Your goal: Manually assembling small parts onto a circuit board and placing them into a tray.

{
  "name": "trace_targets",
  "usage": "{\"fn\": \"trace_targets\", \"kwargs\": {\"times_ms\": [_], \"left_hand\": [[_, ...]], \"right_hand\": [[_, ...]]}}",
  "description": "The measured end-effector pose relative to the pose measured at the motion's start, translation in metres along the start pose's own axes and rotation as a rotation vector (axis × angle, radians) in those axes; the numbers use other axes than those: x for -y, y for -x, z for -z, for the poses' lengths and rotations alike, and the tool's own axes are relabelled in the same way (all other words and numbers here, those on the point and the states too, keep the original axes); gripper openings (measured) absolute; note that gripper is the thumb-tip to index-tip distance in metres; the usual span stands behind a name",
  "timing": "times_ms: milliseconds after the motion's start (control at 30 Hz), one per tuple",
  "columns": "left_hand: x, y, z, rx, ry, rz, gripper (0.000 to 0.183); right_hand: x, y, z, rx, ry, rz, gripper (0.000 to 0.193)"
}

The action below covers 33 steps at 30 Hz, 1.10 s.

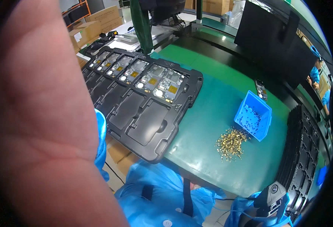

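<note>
Skin of the left hand (41,113) fills the view's left, grip state impossible to tell, beside the black tray (143,113) of circuit boards (151,79) on the green surface (212,125); right hand unseen.

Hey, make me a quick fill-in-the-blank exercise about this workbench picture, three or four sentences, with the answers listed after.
1. The small bin next to the heap of brass pins is coloured ____.
2. The circuit boards sit in a moulded tray coloured ____.
3. The mat on the bench is coloured ____.
4. A hand close to the camera fills the picture's ____ side.

Missing words: blue; black; green; left
</note>
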<state>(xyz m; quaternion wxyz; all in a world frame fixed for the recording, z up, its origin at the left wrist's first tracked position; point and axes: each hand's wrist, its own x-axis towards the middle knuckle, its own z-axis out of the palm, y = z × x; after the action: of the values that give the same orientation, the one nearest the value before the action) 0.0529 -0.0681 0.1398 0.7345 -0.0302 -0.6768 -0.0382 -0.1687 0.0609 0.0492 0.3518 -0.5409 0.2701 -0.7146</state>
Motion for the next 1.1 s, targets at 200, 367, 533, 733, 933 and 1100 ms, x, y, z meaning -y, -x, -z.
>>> {"fn": "trace_targets", "kwargs": {"times_ms": [200, 367, 533, 733, 933, 1100], "left_hand": [[-0.019, 0.004, 0.001, 0.045, 0.016, -0.003, 0.079], [-0.022, 0.009, -0.004, 0.061, 0.031, -0.007, 0.079], [-0.021, 0.012, -0.007, 0.081, 0.046, -0.012, 0.079], [-0.009, 0.004, -0.002, 0.066, 0.061, -0.033, 0.078], [0.001, -0.017, 0.033, 0.009, 0.042, -0.060, 0.078], [-0.004, -0.004, 0.025, 0.029, 0.035, -0.060, 0.078]], "right_hand": [[-0.009, 0.005, 0.012, -0.051, 0.055, -0.038, 0.019], [-0.006, 0.005, 0.007, -0.058, 0.063, -0.010, 0.018], [0.000, 0.008, -0.007, -0.040, 0.042, 0.054, 0.017], [0.012, 0.007, -0.028, -0.019, 0.032, 0.159, 0.016], [0.014, 0.009, -0.037, -0.003, 0.041, 0.221, 0.015], [0.009, 0.007, -0.041, 0.011, 0.027, 0.253, 0.014]]}}
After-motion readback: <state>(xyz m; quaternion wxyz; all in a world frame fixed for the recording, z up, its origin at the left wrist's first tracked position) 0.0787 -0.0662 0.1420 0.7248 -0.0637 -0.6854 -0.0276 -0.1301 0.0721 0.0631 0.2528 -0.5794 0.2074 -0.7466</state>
